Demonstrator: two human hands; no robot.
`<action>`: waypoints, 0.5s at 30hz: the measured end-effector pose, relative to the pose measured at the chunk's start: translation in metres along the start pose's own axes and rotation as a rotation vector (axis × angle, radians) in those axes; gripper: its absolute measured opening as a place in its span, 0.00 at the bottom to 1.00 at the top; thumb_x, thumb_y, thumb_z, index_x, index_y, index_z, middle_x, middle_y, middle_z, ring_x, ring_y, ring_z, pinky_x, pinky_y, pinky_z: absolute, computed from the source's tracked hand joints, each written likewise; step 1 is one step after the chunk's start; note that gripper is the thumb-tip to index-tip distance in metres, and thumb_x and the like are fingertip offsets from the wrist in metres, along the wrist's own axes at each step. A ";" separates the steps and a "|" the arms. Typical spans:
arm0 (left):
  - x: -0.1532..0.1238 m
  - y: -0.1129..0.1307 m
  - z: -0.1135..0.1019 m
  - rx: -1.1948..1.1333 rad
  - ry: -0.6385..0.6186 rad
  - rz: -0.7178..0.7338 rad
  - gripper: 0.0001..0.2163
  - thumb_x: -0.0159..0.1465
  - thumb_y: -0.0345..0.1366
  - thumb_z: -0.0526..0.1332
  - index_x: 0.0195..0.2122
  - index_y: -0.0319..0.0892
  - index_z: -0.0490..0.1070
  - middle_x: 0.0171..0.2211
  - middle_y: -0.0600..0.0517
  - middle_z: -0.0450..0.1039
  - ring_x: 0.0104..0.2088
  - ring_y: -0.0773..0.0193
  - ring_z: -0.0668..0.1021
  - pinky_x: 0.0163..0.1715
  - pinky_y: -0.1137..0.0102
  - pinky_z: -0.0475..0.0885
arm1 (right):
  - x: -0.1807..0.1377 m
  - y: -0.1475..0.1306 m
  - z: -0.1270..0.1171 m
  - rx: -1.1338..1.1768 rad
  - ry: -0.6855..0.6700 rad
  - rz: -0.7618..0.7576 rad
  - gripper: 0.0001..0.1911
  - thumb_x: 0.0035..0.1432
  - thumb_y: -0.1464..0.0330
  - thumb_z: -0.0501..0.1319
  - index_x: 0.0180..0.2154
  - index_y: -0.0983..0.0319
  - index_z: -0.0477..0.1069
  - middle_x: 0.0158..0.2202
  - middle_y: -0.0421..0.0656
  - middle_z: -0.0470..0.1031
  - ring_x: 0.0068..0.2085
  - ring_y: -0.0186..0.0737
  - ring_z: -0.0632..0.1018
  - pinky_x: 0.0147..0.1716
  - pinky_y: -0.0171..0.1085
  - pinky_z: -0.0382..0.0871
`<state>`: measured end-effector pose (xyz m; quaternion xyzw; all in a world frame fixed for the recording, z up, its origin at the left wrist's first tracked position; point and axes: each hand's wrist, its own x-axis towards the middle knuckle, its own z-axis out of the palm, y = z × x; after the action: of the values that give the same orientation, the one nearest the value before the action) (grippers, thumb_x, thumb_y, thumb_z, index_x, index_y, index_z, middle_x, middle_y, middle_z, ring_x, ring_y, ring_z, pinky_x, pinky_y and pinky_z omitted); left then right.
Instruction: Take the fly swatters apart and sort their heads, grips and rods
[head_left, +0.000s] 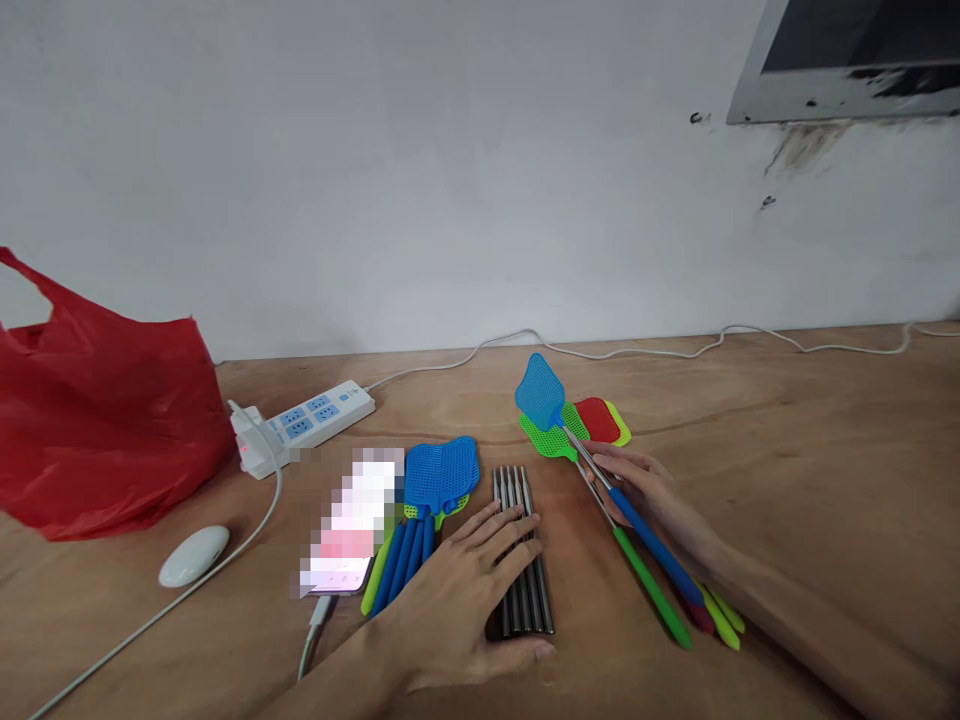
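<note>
My left hand [465, 590] lies flat, fingers spread, on a row of several metal rods [519, 565] on the wooden table [787, 440]. My right hand [649, 490] pinches the thin metal shaft of a blue fly swatter [541, 392], whose head is tilted up off the table. Its blue handle [660, 550] lies under my fingers. Beneath it rest a green swatter [550, 440], a red one [598, 418] and a yellow-green one, handles pointing toward me. A pile of blue swatters [441, 476] with blue handles lies left of the rods.
A red plastic bag [97, 420] stands at the left. A white power strip [304, 425] with cables lies behind a blurred phone [352, 520]. A white mouse [193, 555] sits at front left. A white cable [675, 350] runs along the wall.
</note>
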<state>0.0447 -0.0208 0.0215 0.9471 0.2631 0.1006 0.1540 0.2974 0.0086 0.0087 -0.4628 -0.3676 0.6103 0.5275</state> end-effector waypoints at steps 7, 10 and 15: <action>-0.008 -0.006 -0.011 -0.001 0.140 -0.062 0.18 0.71 0.44 0.56 0.59 0.45 0.64 0.59 0.44 0.69 0.59 0.49 0.71 0.60 0.53 0.65 | 0.002 0.000 -0.001 -0.066 -0.163 0.013 0.24 0.49 0.54 0.71 0.42 0.64 0.76 0.17 0.31 0.65 0.11 0.23 0.59 0.10 0.27 0.46; -0.011 -0.012 -0.012 0.007 0.301 -0.169 0.12 0.72 0.38 0.54 0.54 0.45 0.66 0.52 0.45 0.72 0.53 0.51 0.74 0.54 0.55 0.70 | -0.001 0.002 -0.001 -0.127 -0.241 0.040 0.25 0.53 0.51 0.68 0.42 0.64 0.74 0.14 0.28 0.61 0.09 0.24 0.57 0.09 0.27 0.44; -0.013 -0.023 -0.012 -0.079 0.568 -0.320 0.12 0.71 0.36 0.54 0.56 0.49 0.62 0.54 0.46 0.69 0.54 0.51 0.73 0.52 0.55 0.70 | -0.010 0.001 0.003 -0.202 -0.397 0.074 0.22 0.58 0.48 0.61 0.36 0.61 0.69 0.10 0.28 0.59 0.07 0.26 0.56 0.07 0.26 0.46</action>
<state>0.0200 -0.0060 0.0238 0.8211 0.4369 0.3453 0.1251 0.2947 -0.0012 0.0106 -0.3970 -0.5062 0.6686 0.3730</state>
